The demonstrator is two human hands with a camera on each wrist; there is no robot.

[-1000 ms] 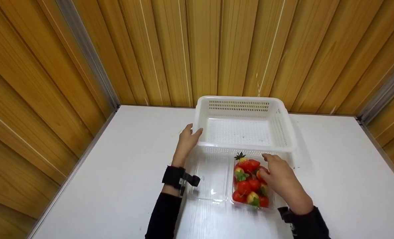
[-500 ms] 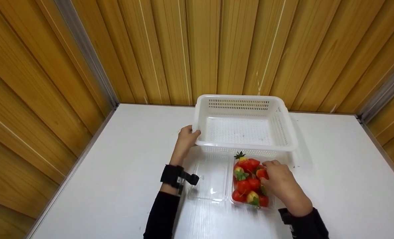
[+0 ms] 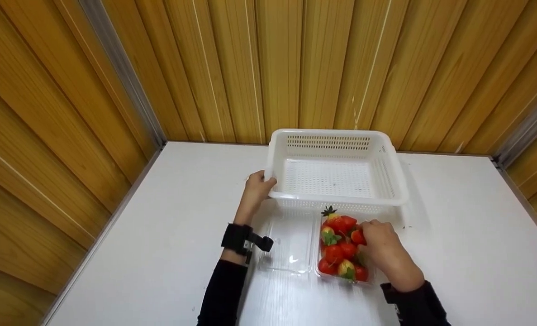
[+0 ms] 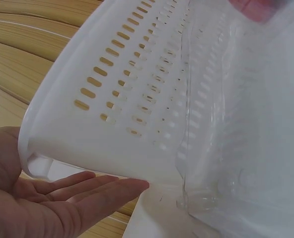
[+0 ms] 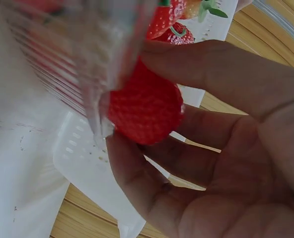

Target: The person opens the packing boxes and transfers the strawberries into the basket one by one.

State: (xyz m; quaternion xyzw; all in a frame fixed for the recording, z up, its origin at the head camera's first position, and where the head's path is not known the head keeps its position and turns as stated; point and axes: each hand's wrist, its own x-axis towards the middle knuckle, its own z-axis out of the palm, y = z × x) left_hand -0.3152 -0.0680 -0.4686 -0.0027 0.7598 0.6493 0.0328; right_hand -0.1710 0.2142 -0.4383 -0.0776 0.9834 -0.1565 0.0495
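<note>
- Strawberries (image 3: 334,252) fill a clear tub (image 5: 95,94) on your surface (image 3: 196,203), well in from its left and right edges.
- Your right hand (image 3: 381,242) is partly closed, thumb and fingers curled round one red strawberry (image 5: 147,106) at the tub's right side.
- Your left hand (image 3: 255,192) grips the white basket (image 3: 336,199) at its near left corner, thumb over the rim, fingers underneath and fairly straight.
- That basket stands near the surface's far edge, just beyond the tub.
- Toward the left edge, a clear lid (image 3: 291,246) lies just beside the tub.
</note>
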